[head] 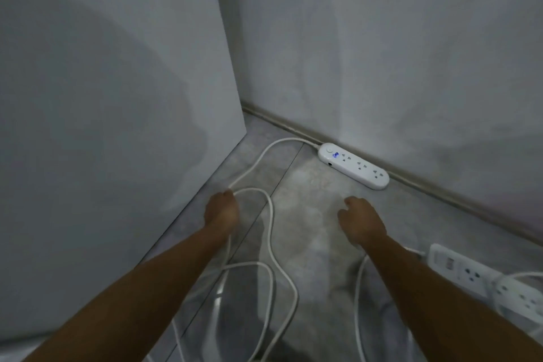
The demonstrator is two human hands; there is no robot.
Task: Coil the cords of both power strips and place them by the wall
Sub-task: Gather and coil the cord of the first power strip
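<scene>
1. Cord (272, 223), white and round, is in the grip of our left hand (221, 210). The fingers look curled round it at the top of a loop, just in front of the white cabinet panel (117, 126).
2. Our right hand (361, 222) holds nothing. Its fingers hang loosely curled above the floor (308, 182), clear of any cord.
3. We judge the cord light and limp but springy. It lies in wide, slack loops on the floor between and beneath our forearms, so each turn will want to spring open unless pinned in the palm. The smooth sheath may also slide through a loose grip.
4. We think the best hold is on the cord itself, laying even turns into one hand while the other feeds, not dragging it by the strip.
5. Following the cord outward, its power strip (354, 164) lies flat against the foot of the wall (411, 67). A blue light shows near the switch end. The body looks rigid, light and easy to lift by its long sides.
6. At lower right a second power strip (458, 266) lies by our right forearm, with a further socket block (517, 297) just beside it. A second cord (356, 297) curves under that forearm.
</scene>
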